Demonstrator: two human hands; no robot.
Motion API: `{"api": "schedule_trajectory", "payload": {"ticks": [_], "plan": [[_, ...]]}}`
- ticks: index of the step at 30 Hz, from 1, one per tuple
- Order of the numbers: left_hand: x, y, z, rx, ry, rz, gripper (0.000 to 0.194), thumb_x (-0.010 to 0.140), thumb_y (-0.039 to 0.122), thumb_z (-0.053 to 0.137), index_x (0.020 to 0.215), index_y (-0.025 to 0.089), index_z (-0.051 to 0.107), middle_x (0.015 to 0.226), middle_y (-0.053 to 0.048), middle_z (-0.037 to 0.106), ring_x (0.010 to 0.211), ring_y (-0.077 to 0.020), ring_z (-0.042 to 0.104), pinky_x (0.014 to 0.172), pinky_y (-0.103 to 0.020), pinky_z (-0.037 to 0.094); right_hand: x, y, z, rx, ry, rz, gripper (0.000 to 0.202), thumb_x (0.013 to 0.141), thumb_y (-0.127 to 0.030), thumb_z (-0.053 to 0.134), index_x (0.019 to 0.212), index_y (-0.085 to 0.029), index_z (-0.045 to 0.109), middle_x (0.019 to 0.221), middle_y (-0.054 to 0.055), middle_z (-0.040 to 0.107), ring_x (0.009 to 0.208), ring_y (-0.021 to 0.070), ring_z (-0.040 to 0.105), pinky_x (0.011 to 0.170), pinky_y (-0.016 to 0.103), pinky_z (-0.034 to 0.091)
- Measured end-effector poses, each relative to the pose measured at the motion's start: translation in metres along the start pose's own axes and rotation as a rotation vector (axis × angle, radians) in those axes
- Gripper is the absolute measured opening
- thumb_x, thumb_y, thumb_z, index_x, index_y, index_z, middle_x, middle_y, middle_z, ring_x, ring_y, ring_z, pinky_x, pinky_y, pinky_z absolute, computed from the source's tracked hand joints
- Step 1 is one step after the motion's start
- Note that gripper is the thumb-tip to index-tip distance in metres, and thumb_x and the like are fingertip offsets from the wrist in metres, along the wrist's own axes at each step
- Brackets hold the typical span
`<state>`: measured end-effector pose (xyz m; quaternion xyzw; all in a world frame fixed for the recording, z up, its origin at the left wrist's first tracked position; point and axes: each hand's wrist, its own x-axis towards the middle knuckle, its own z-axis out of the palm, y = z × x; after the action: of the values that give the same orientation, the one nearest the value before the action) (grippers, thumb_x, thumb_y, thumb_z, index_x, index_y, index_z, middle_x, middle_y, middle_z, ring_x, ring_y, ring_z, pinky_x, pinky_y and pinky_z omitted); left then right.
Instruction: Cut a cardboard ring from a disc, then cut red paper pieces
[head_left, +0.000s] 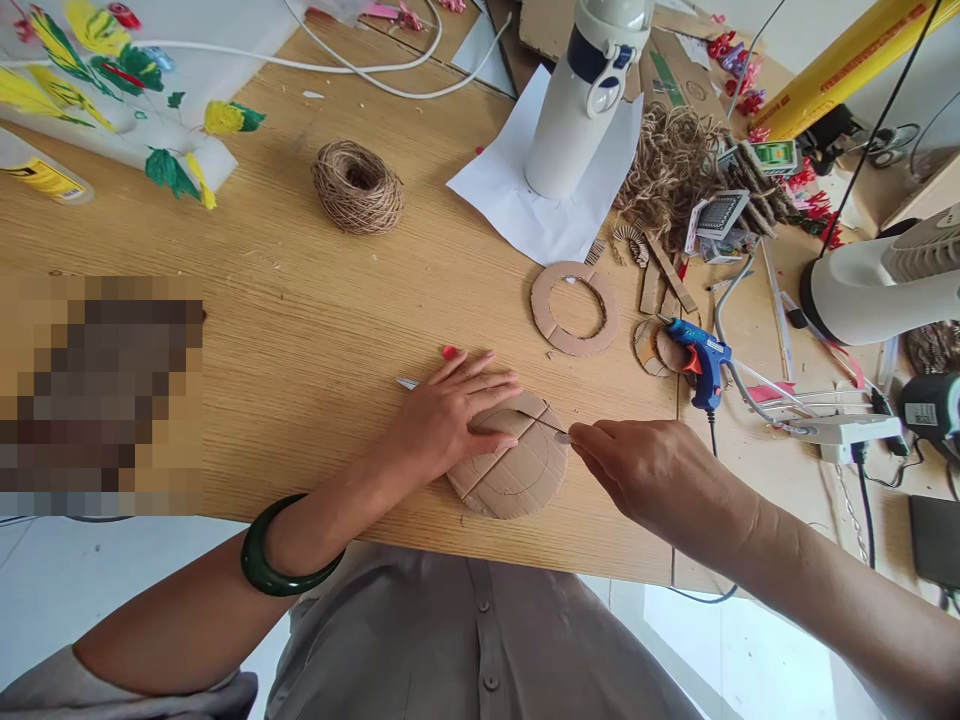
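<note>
A round cardboard disc (521, 492) lies on the table near its front edge, with a smaller circle drawn on it and crease lines across. My left hand (442, 412) presses flat on the disc's left side, fingers stretched and thumb apart. From the right, my right hand (649, 465) is closed around a thin-bladed knife (551, 426), its handle hidden in the fingers. The blade meets the disc at a slit near the drawn line. A pointed metal tip (407, 383) sticks out beyond my left hand. Just behind lies a cardboard ring (541, 310).
A blue glue gun (705, 365) rests at right beside cardboard strips (667, 275) and a power strip (847, 430). A white bottle (574, 110) stands on paper (495, 200). Farther left sits a twine ball (358, 187). A white fan-like device (877, 275) is far right.
</note>
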<state>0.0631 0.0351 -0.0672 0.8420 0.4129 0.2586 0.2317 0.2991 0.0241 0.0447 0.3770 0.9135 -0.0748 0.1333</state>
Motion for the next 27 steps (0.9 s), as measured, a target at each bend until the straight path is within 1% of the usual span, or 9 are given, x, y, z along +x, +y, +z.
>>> {"api": "schedule_trajectory", "payload": {"ticks": [2, 4, 7, 9, 11, 15, 20, 24, 27], "plan": [[0.000, 0.000, 0.000, 0.002, -0.006, 0.007, 0.052, 0.089, 0.050, 0.062, 0.133, 0.023, 0.059, 0.140, -0.002, 0.061, 0.143, -0.0255, 0.039, 0.120, -0.047, 0.030, -0.003, 0.001, -0.005, -0.004, 0.013, -0.004, 0.028, 0.098, -0.016, 0.041, 0.079, -0.014, 0.061, 0.057, 0.000, 0.054, 0.047, 0.0105, 0.037, 0.049, 0.029, 0.015], [0.001, 0.000, 0.001, 0.009, -0.012, 0.008, 0.050, 0.089, 0.049, 0.063, 0.132, 0.024, 0.060, 0.140, -0.002, 0.060, 0.143, -0.0260, 0.039, 0.120, -0.048, 0.029, -0.007, 0.004, -0.013, 0.010, 0.054, -0.006, 0.031, 0.098, -0.015, 0.039, 0.076, -0.015, 0.061, 0.055, 0.000, 0.053, 0.045, 0.0106, 0.037, 0.049, 0.029, 0.017], [0.001, 0.001, 0.001, 0.021, -0.008, 0.012, 0.049, 0.088, 0.047, 0.065, 0.131, 0.024, 0.061, 0.140, -0.002, 0.061, 0.142, -0.0266, 0.041, 0.120, -0.048, 0.028, -0.015, 0.010, -0.025, 0.042, 0.133, 0.030, 0.033, 0.098, -0.016, 0.038, 0.073, -0.017, 0.060, 0.054, 0.000, 0.054, 0.045, 0.0109, 0.042, 0.049, 0.029, 0.020], [0.001, 0.001, 0.002, 0.024, 0.003, 0.019, 0.048, 0.089, 0.047, 0.064, 0.131, 0.024, 0.061, 0.139, -0.002, 0.061, 0.141, -0.0270, 0.041, 0.119, -0.048, 0.030, -0.018, 0.011, -0.028, 0.070, 0.153, 0.065, 0.033, 0.098, -0.017, 0.039, 0.073, -0.017, 0.061, 0.054, 0.000, 0.055, 0.045, 0.0108, 0.045, 0.049, 0.028, 0.021], [0.001, 0.000, 0.002, 0.025, 0.011, 0.020, 0.048, 0.089, 0.047, 0.064, 0.130, 0.023, 0.061, 0.138, -0.003, 0.062, 0.141, -0.0275, 0.042, 0.118, -0.048, 0.031, -0.020, 0.010, -0.026, 0.110, 0.135, 0.099, 0.034, 0.098, -0.019, 0.039, 0.074, -0.017, 0.062, 0.055, 0.000, 0.057, 0.046, 0.0106, 0.047, 0.048, 0.028, 0.022], [0.000, 0.001, 0.002, 0.021, 0.028, 0.027, 0.050, 0.089, 0.049, 0.063, 0.131, 0.022, 0.061, 0.137, -0.003, 0.063, 0.141, -0.0272, 0.043, 0.119, -0.048, 0.031, -0.019, 0.004, -0.014, 0.160, 0.076, 0.150, 0.034, 0.099, -0.020, 0.039, 0.076, -0.016, 0.063, 0.057, 0.000, 0.058, 0.049, 0.0105, 0.049, 0.050, 0.028, 0.024], [0.000, 0.003, -0.001, -0.014, 0.017, -0.001, 0.052, 0.089, 0.053, 0.061, 0.132, 0.024, 0.060, 0.138, -0.003, 0.062, 0.141, -0.0274, 0.042, 0.118, -0.049, 0.032, -0.020, 0.003, -0.004, 0.166, 0.078, 0.131, 0.036, 0.100, -0.023, 0.037, 0.075, -0.016, 0.061, 0.056, -0.001, 0.054, 0.048, 0.0101, 0.043, 0.050, 0.028, 0.023], [0.000, 0.002, -0.001, -0.012, 0.016, 0.002, 0.053, 0.089, 0.054, 0.060, 0.133, 0.025, 0.060, 0.138, -0.002, 0.062, 0.141, -0.0276, 0.042, 0.118, -0.050, 0.032, -0.020, 0.003, -0.003, 0.186, 0.083, 0.132, 0.036, 0.101, -0.024, 0.037, 0.076, -0.016, 0.062, 0.057, 0.000, 0.056, 0.049, 0.0101, 0.044, 0.050, 0.028, 0.023], [0.000, 0.002, -0.001, -0.002, 0.008, 0.006, 0.053, 0.088, 0.053, 0.061, 0.132, 0.024, 0.060, 0.138, -0.002, 0.062, 0.141, -0.0267, 0.042, 0.118, -0.048, 0.032, -0.020, 0.003, -0.002, 0.191, 0.079, 0.126, 0.035, 0.101, -0.023, 0.038, 0.076, -0.016, 0.062, 0.057, 0.000, 0.056, 0.049, 0.0101, 0.046, 0.051, 0.028, 0.023]]}}
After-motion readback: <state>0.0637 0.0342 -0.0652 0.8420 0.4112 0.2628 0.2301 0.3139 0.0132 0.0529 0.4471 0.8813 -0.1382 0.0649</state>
